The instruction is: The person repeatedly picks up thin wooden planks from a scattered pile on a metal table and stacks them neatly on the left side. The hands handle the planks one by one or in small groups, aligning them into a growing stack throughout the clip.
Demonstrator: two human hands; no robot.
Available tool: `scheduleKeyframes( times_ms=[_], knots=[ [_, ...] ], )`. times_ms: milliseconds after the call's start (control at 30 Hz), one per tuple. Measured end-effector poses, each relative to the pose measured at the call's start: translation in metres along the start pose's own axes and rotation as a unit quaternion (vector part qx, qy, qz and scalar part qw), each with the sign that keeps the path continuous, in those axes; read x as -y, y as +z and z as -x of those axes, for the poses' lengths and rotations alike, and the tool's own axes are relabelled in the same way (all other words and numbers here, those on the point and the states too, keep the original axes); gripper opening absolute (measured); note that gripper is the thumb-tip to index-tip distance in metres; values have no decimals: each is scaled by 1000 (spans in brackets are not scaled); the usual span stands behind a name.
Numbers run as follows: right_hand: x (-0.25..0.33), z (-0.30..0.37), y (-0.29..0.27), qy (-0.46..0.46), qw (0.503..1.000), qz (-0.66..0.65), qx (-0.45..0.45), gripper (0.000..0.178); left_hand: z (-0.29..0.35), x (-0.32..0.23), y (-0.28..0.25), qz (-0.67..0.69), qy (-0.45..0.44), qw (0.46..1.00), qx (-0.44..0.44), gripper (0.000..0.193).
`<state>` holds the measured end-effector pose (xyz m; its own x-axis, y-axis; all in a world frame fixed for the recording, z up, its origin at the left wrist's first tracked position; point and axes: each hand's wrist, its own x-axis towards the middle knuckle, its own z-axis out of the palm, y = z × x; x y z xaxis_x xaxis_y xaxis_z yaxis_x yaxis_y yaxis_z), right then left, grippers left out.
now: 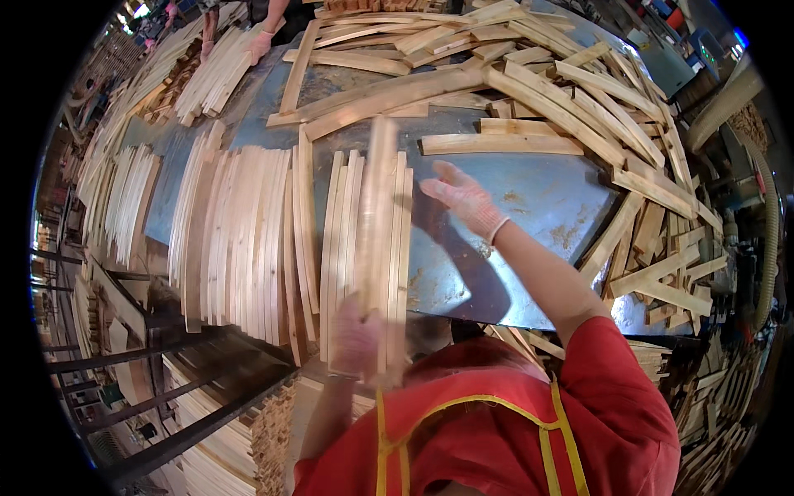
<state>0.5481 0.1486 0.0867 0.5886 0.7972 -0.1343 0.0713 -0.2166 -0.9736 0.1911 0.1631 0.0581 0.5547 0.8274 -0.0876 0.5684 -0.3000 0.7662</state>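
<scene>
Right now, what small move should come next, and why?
Probably bring the right hand over to steady the blurred strip at its far end: that hand looks open and empty, the left hand is at the near end, and the far end juts past neighbouring strips.

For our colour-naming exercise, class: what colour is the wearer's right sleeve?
The right sleeve is red, best seen in the head view.

Left grip [356, 335] and plank [376, 198] blurry
</scene>
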Motion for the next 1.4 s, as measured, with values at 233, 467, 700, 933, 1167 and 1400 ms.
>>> scheduleKeyframes(
  times_ms=[233, 467, 700, 933, 1167, 1400],
  knots=[
    [-34, -46, -130, -19, 896, 443, -22, 72, -43, 15, -77, -54, -126, 989, -50, 14],
    [-47, -115, -147, -51, 762, 646, 24, 79, -16, -47, 25, -161, -119, 979, -40, 51],
    [-46, -132, -150, -41, 738, 673, 37, 72, 11, -43, 76, -518, 209, 828, 47, 61],
    [-10, -65, -136, -8, 790, 610, 61, 72, 1, 29, 38, -308, 216, 925, -44, 52],
    [19, 27, -73, -121, 917, 377, -48, 64, -17, 2, 14, -306, 175, 935, -24, 46],
    [3, 80, 3, 25, 987, 93, -129, 51, -22, -6, -11, -230, 191, 954, 27, 50]
  ],
)
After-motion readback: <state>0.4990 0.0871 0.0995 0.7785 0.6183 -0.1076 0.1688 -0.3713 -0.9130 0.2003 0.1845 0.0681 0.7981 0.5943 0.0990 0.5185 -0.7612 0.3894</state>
